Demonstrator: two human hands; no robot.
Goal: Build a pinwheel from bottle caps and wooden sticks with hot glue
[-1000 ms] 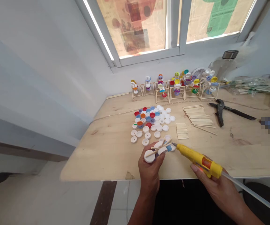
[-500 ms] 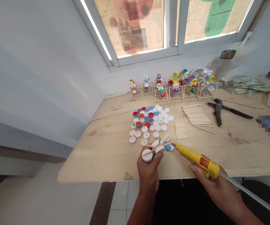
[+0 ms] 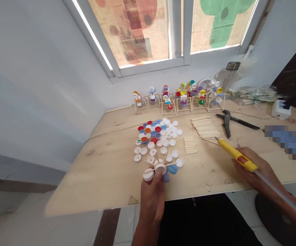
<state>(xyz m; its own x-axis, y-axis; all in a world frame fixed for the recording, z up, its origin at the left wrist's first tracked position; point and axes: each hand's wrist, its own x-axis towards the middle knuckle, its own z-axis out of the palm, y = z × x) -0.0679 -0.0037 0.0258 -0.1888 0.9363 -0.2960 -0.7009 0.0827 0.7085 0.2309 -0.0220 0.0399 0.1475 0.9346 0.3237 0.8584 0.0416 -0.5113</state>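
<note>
My left hand (image 3: pixel 153 194) pinches a small wheel of bottle caps and sticks (image 3: pixel 160 168) above the table's front part. Short wooden sticks fan out from its white centre cap, and white and blue caps sit on some of them. In my right hand (image 3: pixel 255 167) is a yellow hot glue gun (image 3: pixel 236 155), its nozzle pointing up and left near the stick pile. A long clear glue stick runs out of the gun's back end. Loose bottle caps (image 3: pixel 163 150), mostly white with some red, blue and orange, lie just beyond my left hand.
Short sticks (image 3: pixel 190 145) and longer sticks (image 3: pixel 206 127) lie in piles mid-table. Black-handled pliers (image 3: pixel 227 123) rest to their right. Finished cap wheels on stick frames (image 3: pixel 168 102) line the wall, with a bottle (image 3: pixel 232 73) and bagged sticks (image 3: pixel 255 94) at the right.
My right hand has drawn the glue gun away from the cap wheel, to the right and farther back. My left hand still holds the wheel, now turned slightly. The camera view has shifted.
</note>
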